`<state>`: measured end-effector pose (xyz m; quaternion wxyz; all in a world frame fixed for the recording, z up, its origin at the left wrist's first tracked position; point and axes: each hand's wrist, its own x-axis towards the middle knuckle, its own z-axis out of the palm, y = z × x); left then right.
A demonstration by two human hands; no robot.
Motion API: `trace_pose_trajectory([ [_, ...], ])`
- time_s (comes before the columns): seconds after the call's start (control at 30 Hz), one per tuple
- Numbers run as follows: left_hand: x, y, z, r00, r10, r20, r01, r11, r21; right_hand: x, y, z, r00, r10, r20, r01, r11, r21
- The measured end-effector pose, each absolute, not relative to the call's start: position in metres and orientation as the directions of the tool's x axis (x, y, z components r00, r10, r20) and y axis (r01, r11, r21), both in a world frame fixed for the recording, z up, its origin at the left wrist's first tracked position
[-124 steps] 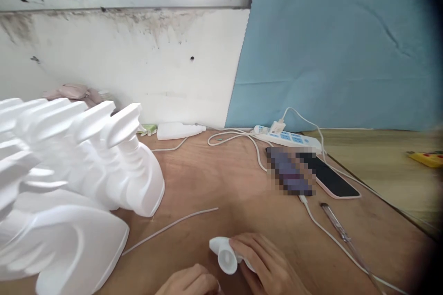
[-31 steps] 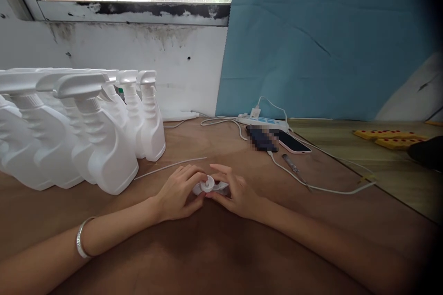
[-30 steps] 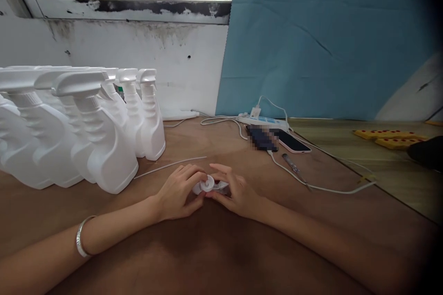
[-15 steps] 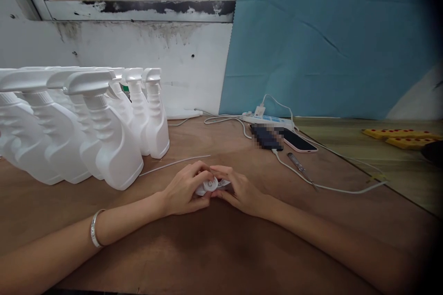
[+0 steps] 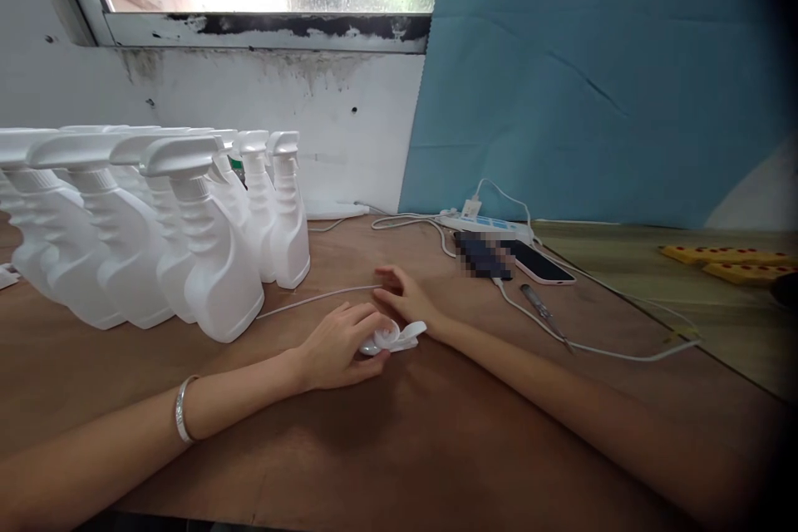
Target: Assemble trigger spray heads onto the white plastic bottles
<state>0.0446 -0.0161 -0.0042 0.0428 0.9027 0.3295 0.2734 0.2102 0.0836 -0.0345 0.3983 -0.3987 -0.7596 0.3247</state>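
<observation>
My left hand [image 5: 342, 347] is closed around a white trigger sprayer head [image 5: 408, 338], its round collar facing me and its trigger end sticking out to the right. Part of the sprayer head is hidden by the fingers. Beyond it, my right hand [image 5: 412, 301] reaches over the table with thumb and forefinger apart, at the right end of a thin white tube [image 5: 317, 297]. That tube lies on the tabletop, its left end close to the spray bottles.
Several white spray bottles [image 5: 224, 291] stand grouped on the left. At the back right are a power strip [image 5: 490, 226] with cables, two phones, one of them pink-edged [image 5: 542, 264], and a screwdriver [image 5: 544, 312]. Yellow pieces [image 5: 741, 256] lie at the far right.
My right hand has let go of the sprayer head and moved forward to the tube's right end. The left hand keeps its hold. The view has shifted slightly.
</observation>
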Motion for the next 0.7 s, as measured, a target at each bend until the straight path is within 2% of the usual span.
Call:
trace_pose_trajectory([
  [0.17, 0.046, -0.015, -0.004, 0.59, 0.636, 0.497, 0.579, -0.763, 0.288, 0.18, 0.095, -0.026, -0.473, 0.799, 0.37, 0.422, 0.575, -0.701],
  [0.33, 0.043, -0.015, -0.006, 0.607, 0.638, 0.474, 0.593, -0.76, 0.266, 0.181, 0.092, -0.024, -0.451, 0.787, 0.421, 0.45, 0.608, -0.654],
  [0.57, 0.041, -0.013, -0.009, 0.573, 0.618, 0.538, 0.564, -0.774, 0.288, 0.223, 0.066, -0.025, -0.257, 0.82, 0.512, 0.353, 0.573, -0.74],
  [0.67, 0.041, -0.013, -0.01, 0.551, 0.623, 0.555, 0.582, -0.764, 0.28, 0.232, 0.042, -0.011, -0.147, 0.838, 0.525, 0.217, 0.545, -0.809],
  [0.7, 0.041, -0.012, -0.01, 0.559, 0.621, 0.55, 0.584, -0.765, 0.271, 0.232, 0.032, -0.004, -0.117, 0.849, 0.515, 0.116, 0.527, -0.842],
])
